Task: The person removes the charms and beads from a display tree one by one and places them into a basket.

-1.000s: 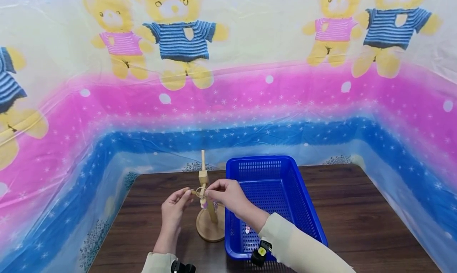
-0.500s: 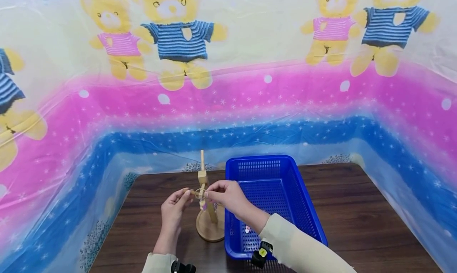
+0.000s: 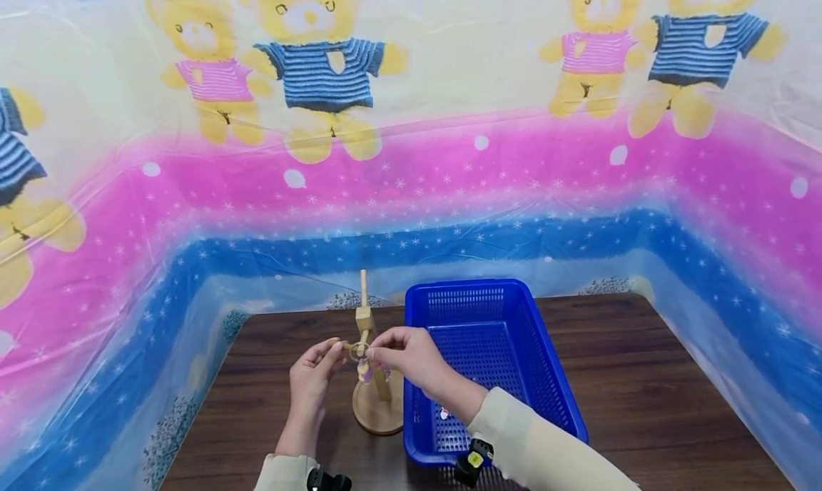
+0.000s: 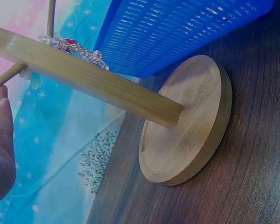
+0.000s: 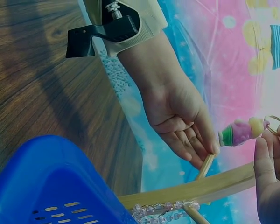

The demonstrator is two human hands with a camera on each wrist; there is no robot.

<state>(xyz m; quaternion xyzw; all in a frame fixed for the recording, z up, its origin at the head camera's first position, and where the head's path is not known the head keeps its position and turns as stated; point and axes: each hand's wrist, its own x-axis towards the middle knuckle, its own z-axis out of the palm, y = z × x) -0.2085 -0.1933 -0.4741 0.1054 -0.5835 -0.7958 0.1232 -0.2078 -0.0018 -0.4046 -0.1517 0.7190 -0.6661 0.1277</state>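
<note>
A wooden stand (image 3: 379,411) with a round base (image 4: 186,121) and a tilted-looking post (image 4: 84,74) sits on the dark table beside a blue basket (image 3: 472,287). My left hand (image 3: 334,350) pinches the tip of a thin side peg (image 5: 205,165). My right hand (image 3: 375,348) pinches a small metal ring (image 3: 358,350) at that peg. A pink, green and yellow charm (image 5: 238,132) hangs from the ring. A string of clear beads (image 4: 70,46) hangs on the stand near the post.
The blue basket (image 5: 46,186) stands right against the stand's base, and a small white and pink item (image 3: 445,411) lies inside it. A printed plastic sheet walls the table (image 3: 642,377) at the back and sides. A black camera mount (image 5: 102,28) sits on the left wrist.
</note>
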